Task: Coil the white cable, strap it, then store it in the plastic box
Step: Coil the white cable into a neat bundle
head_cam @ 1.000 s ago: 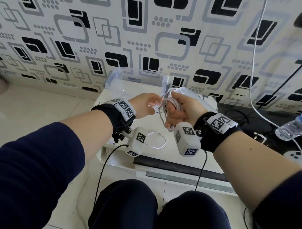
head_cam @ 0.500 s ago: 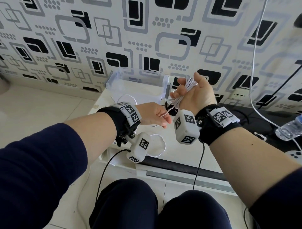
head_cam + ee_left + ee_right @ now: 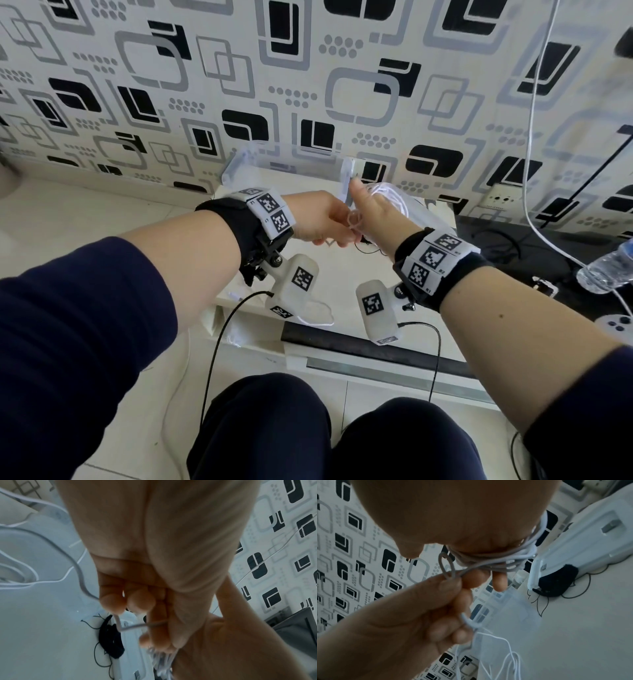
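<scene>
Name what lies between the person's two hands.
A short stretch of white cable runs from the left hand to the coil round the right hand; right wrist view.

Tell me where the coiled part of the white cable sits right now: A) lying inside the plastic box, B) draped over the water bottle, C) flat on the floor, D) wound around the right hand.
D: the white cable loops around the right hand, while the left hand pinches a small loop of it.
</scene>
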